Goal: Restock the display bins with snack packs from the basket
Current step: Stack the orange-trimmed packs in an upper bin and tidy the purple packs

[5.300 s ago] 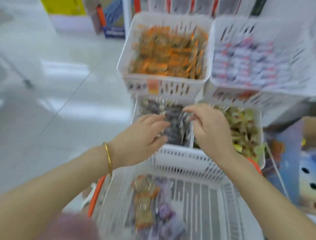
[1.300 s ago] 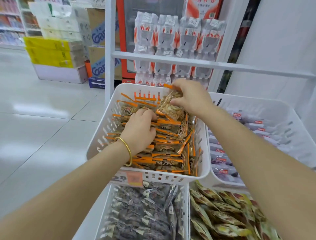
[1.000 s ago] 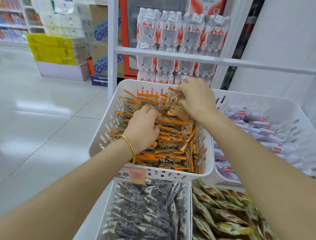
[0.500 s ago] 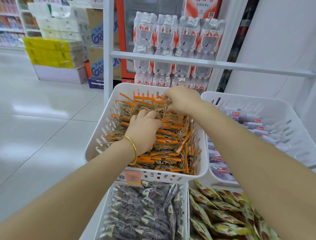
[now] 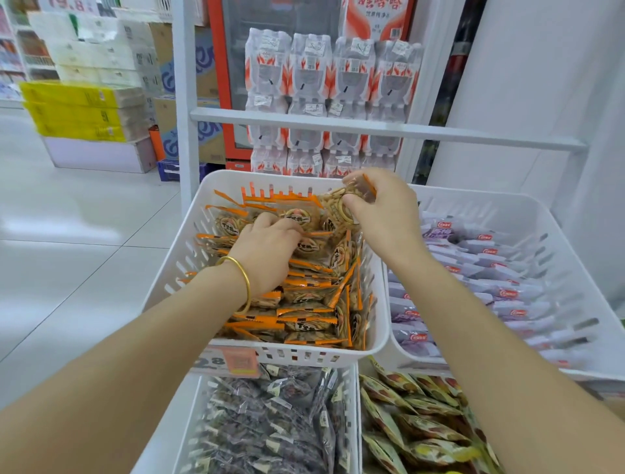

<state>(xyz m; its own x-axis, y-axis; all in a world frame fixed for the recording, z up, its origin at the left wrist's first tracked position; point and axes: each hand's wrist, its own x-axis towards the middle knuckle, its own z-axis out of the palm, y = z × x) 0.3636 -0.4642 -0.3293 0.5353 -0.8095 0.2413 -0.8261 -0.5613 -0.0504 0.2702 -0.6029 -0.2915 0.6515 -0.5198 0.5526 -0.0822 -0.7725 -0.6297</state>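
Head camera: the right hand [image 5: 382,216] pinches an orange-edged snack pack [image 5: 338,207] over the rear of the upper-left bin [image 5: 176,270]. The left hand [image 5: 270,252] is buried among its packs, grip unclear. The price tag [image 5: 233,363] shows 2 and 8. Open floor [image 5: 67,253] lies to the left.

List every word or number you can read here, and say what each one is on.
"19.8": sign at the top left, cut by the frame edge.
"28": price tag on the front of the white bin of orange packs.
Chinese characters on the red carton: too small to read.
Logos on the orange packs and purple packs: blurred.
Blue letters on the cardboard box: partly hidden.
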